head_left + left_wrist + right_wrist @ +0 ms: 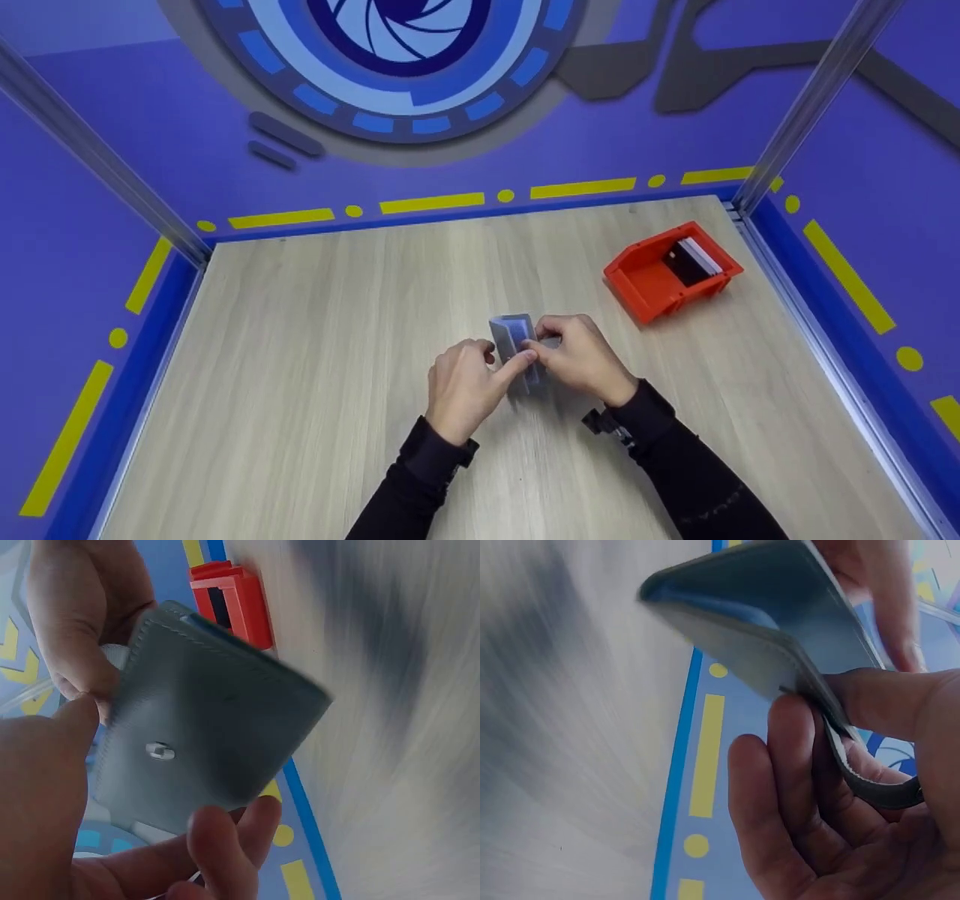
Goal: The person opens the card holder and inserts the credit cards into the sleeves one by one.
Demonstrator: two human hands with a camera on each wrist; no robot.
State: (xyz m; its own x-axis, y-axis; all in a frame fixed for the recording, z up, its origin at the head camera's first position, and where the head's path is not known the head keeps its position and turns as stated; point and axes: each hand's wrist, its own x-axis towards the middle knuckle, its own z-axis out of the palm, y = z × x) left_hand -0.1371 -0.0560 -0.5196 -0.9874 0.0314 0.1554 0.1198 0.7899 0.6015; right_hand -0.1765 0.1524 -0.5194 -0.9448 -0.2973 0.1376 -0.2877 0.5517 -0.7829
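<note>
A grey wallet (514, 341) with stitched edges is held up partly unfolded between both hands, above the table. The left hand (466, 382) grips it from the left, thumb reaching across to the near part and fingertips at its outer edge. A small metal snap (160, 751) shows on the outer face in the left wrist view. From the right, the right hand (581, 356) pinches the other half, its thumb on the inner side and fingers behind. A narrow strap (881, 791) curves out from the wallet beside the right fingers. The two thumbs are close together.
A red open bin (637, 289) stands at the right back of the wooden table (315, 360), with a black-and-white flat item (694, 261) inside. Blue-purple panels (450, 176) with metal corner posts enclose the table at the back and sides.
</note>
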